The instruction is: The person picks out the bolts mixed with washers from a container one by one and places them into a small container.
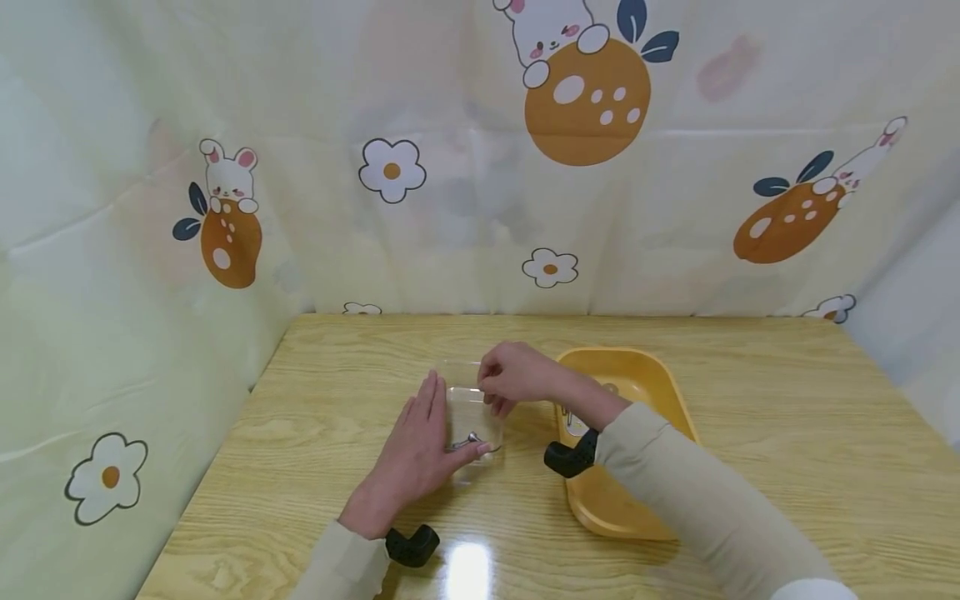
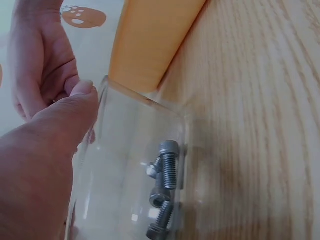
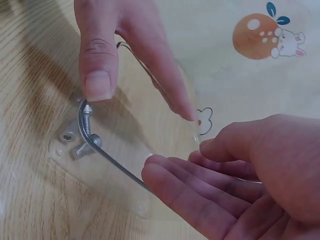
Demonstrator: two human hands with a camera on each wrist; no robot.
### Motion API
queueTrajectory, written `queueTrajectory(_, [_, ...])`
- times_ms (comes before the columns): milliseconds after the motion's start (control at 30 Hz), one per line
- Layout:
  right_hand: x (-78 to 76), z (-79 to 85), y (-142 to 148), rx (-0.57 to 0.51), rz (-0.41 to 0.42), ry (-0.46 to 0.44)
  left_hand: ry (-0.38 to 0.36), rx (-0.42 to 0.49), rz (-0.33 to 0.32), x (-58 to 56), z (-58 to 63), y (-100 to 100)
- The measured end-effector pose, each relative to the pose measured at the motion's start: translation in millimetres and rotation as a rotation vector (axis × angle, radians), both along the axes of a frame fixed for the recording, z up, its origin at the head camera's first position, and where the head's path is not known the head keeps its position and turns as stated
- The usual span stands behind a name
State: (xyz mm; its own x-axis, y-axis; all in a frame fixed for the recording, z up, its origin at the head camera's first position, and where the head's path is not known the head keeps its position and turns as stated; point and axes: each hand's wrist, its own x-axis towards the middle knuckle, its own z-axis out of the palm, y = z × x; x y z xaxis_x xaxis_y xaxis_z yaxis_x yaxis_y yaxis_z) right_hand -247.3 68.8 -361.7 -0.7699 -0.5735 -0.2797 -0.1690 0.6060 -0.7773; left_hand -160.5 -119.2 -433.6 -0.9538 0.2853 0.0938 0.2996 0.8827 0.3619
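A clear plastic box (image 1: 465,417) rests on the table with several metal socket-head screws (image 2: 169,165) at one end. My left hand (image 1: 416,446) spans the box, its long fingers along the left side and the thumb over the near rim. At the far right corner, my right hand (image 1: 517,373) has its fingers bent, with the box's edge between thumb and fingers. The right wrist view shows the left hand (image 3: 125,45) above the screws and the right hand (image 3: 240,175) at the opposite edge. Its fingers hide part of the rim.
An orange tray (image 1: 671,383) stands to the right under my right forearm, with small metal parts (image 1: 570,419) near its left side. The wood-grain table (image 1: 337,400) meets a patterned curtain (image 1: 465,233) at the back and left.
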Motion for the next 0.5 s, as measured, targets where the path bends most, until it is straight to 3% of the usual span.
queueTrajectory(200, [0.9, 3.2, 12.5, -0.074, -0.020, -0.034, 0.029, 0.006, -0.008, -1.5, 2.7, 0.6])
queueTrajectory(500, [-2.7, 5.5, 42.4, -0.176, -0.060, -0.087, -0.008, 0.031, -0.041, -2.6, 12.0, 12.0])
